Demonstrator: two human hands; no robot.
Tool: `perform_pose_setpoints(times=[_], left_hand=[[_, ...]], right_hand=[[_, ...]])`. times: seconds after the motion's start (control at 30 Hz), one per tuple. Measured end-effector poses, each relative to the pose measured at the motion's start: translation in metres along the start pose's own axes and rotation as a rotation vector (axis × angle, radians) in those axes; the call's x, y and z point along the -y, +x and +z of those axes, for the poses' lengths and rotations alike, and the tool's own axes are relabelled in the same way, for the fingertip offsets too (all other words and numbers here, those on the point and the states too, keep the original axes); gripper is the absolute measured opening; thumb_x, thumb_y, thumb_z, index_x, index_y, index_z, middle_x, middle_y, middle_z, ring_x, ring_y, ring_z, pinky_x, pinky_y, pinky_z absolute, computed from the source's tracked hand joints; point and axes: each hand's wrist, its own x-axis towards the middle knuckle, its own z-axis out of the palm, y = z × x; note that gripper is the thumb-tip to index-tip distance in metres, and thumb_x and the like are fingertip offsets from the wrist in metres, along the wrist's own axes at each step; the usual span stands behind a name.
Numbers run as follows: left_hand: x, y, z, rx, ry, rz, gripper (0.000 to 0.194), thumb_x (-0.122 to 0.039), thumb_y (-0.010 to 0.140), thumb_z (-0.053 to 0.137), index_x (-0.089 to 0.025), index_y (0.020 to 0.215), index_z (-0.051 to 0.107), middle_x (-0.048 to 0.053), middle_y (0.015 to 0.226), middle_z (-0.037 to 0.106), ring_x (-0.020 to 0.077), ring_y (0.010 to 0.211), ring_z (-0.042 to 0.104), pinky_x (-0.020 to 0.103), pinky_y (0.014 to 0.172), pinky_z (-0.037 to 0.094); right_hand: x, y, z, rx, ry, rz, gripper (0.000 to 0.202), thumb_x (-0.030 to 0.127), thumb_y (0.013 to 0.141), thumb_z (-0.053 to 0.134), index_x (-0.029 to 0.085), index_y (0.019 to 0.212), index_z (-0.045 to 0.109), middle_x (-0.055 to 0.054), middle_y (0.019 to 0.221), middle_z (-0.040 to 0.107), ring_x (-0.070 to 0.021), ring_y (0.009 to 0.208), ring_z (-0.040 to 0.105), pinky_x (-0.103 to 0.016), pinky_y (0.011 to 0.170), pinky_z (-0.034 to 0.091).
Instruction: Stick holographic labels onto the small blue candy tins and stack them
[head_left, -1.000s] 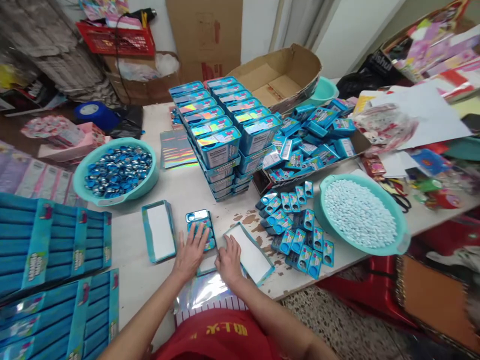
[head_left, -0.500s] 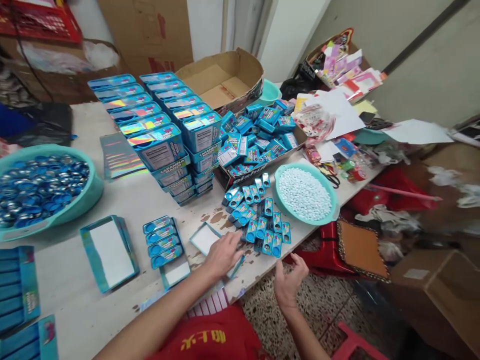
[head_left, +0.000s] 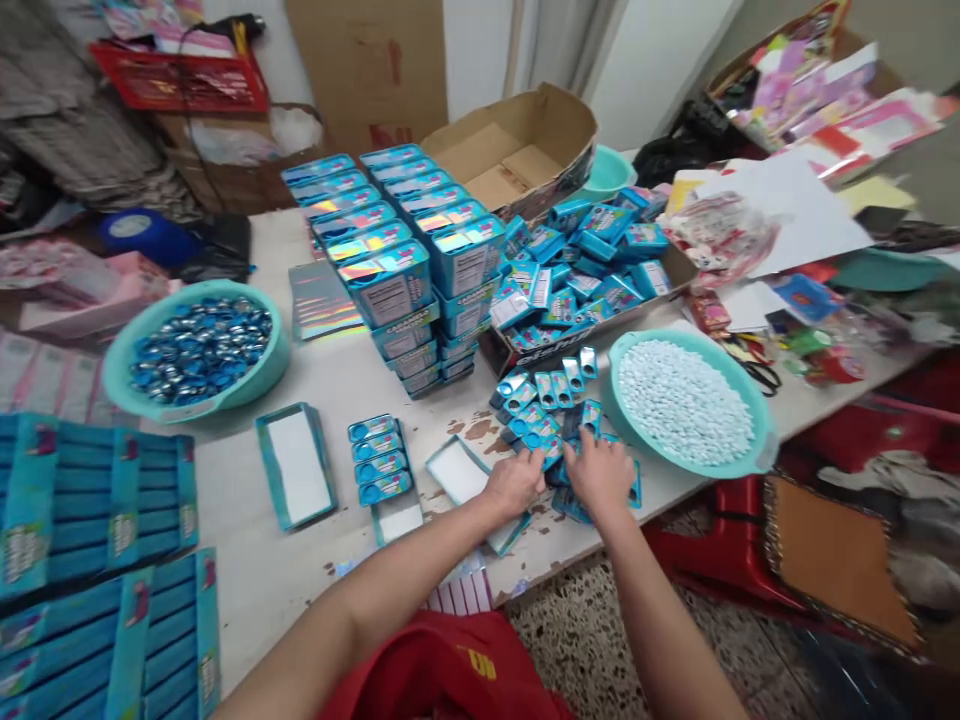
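Small blue candy boxes [head_left: 531,420], several with round openings in their tops, stand grouped near the table's front edge. My left hand [head_left: 517,482] is at the group's left side, fingers curled against a box. From the right, my right hand [head_left: 600,475] bends its fingers over more boxes and hides part of them. Beneath my left forearm lies a shallow blue tray with a white bottom [head_left: 459,470]. Left of it, a short row of the small boxes [head_left: 379,460] sits on a similar tray [head_left: 397,518].
A turquoise basin of white candies [head_left: 682,400] stands right of the hands. Behind are a carton of blue boxes [head_left: 577,270] and tall stacks of filled trays [head_left: 405,280]. At left are a basin of blue-silver pieces [head_left: 199,345], an upright tray [head_left: 298,465] and blue displays [head_left: 97,510].
My right hand has moved from beside the table edge onto the small boxes. My left hand has curled its fingers at the group's left side. The view has turned left.
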Motion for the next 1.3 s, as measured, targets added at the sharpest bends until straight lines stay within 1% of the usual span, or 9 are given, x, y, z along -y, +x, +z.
perform_pose_setpoints(times=[0.17, 0.3, 0.4, 0.5, 0.63, 0.77, 0.97, 1.13, 1.3], left_hand=[[0.011, -0.005, 0.0, -0.017, 0.0, -0.032, 0.026, -0.026, 0.087, 0.037, -0.015, 0.108, 0.05, 0.01, 0.098, 0.059, 0.0219, 0.088, 0.061, 0.032, 0.071, 0.05], [0.01, -0.006, 0.001, -0.034, -0.01, -0.008, 0.027, -0.028, 0.088, 0.038, -0.016, 0.109, 0.049, 0.009, 0.102, 0.057, 0.0216, 0.091, 0.059, 0.032, 0.073, 0.05], [0.006, -0.007, 0.003, -0.05, 0.0, -0.006, 0.026, -0.028, 0.089, 0.037, -0.016, 0.109, 0.05, 0.009, 0.101, 0.056, 0.0213, 0.091, 0.058, 0.033, 0.074, 0.05], [0.007, -0.008, 0.003, -0.185, 0.07, -0.012, 0.031, -0.028, 0.087, 0.042, -0.018, 0.115, 0.051, 0.013, 0.112, 0.053, 0.026, 0.104, 0.053, 0.039, 0.082, 0.048], [0.016, -0.002, 0.003, -0.319, 0.185, 0.044, 0.063, -0.039, 0.082, 0.049, -0.018, 0.139, 0.031, 0.015, 0.145, 0.03, 0.033, 0.133, 0.024, 0.053, 0.102, 0.031], [0.02, 0.005, 0.012, -0.295, 0.288, 0.164, 0.062, -0.038, 0.088, 0.035, -0.01, 0.142, 0.024, 0.015, 0.151, 0.019, 0.0286, 0.14, 0.007, 0.061, 0.107, 0.013], [0.022, -0.014, 0.025, -0.308, 0.26, 0.161, 0.048, -0.024, 0.086, 0.039, -0.011, 0.132, 0.041, 0.016, 0.145, 0.032, 0.0297, 0.134, 0.025, 0.052, 0.109, 0.018], [0.013, -0.008, 0.022, -0.257, 0.15, 0.011, 0.066, -0.03, 0.075, 0.059, -0.014, 0.134, 0.036, 0.019, 0.136, 0.038, 0.0321, 0.117, 0.043, 0.047, 0.097, 0.035], [0.005, -0.009, -0.006, -0.194, 0.029, -0.032, 0.074, -0.03, 0.074, 0.06, -0.014, 0.139, 0.028, 0.018, 0.12, 0.049, 0.0307, 0.107, 0.047, 0.045, 0.088, 0.042]], right_hand=[[0.008, 0.012, -0.013, 0.152, 0.0, -0.029, 0.052, 0.044, 0.089, 0.041, 0.011, 0.129, 0.046, -0.016, 0.092, 0.067, -0.0309, 0.094, 0.057, -0.035, 0.074, 0.039], [0.004, 0.013, -0.012, 0.215, 0.062, -0.045, 0.043, 0.044, 0.092, 0.037, 0.018, 0.12, 0.057, -0.014, 0.102, 0.064, -0.0261, 0.098, 0.056, -0.032, 0.078, 0.039], [-0.002, 0.009, -0.002, 0.11, 0.093, -0.032, 0.04, 0.043, 0.09, 0.043, 0.018, 0.115, 0.062, -0.015, 0.1, 0.06, -0.0261, 0.097, 0.053, -0.032, 0.078, 0.039], [-0.003, 0.006, 0.008, -0.082, 0.135, -0.056, 0.038, 0.042, 0.086, 0.05, 0.018, 0.113, 0.063, -0.015, 0.098, 0.056, -0.027, 0.092, 0.05, -0.035, 0.076, 0.038], [0.005, 0.004, 0.015, -0.239, 0.167, -0.103, 0.027, 0.033, 0.086, 0.051, 0.021, 0.103, 0.068, -0.014, 0.108, 0.053, -0.0272, 0.095, 0.046, -0.037, 0.077, 0.036], [0.008, 0.006, 0.02, -0.26, 0.171, -0.109, 0.023, 0.027, 0.085, 0.05, 0.021, 0.099, 0.068, -0.014, 0.119, 0.051, -0.0288, 0.103, 0.042, -0.04, 0.082, 0.035], [0.005, 0.004, 0.023, -0.25, 0.228, -0.219, 0.021, 0.033, 0.084, 0.052, 0.022, 0.088, 0.069, -0.011, 0.124, 0.049, -0.0316, 0.117, 0.033, -0.047, 0.092, 0.03], [0.01, 0.003, 0.023, -0.196, 0.248, -0.339, 0.02, 0.03, 0.086, 0.05, 0.025, 0.086, 0.069, -0.007, 0.133, 0.045, -0.0333, 0.127, 0.025, -0.056, 0.098, 0.022], [0.008, -0.009, 0.007, -0.482, 0.419, -0.282, 0.02, 0.031, 0.086, 0.05, 0.019, 0.093, 0.066, -0.013, 0.125, 0.049, -0.0303, 0.118, 0.041, -0.051, 0.094, 0.034]])
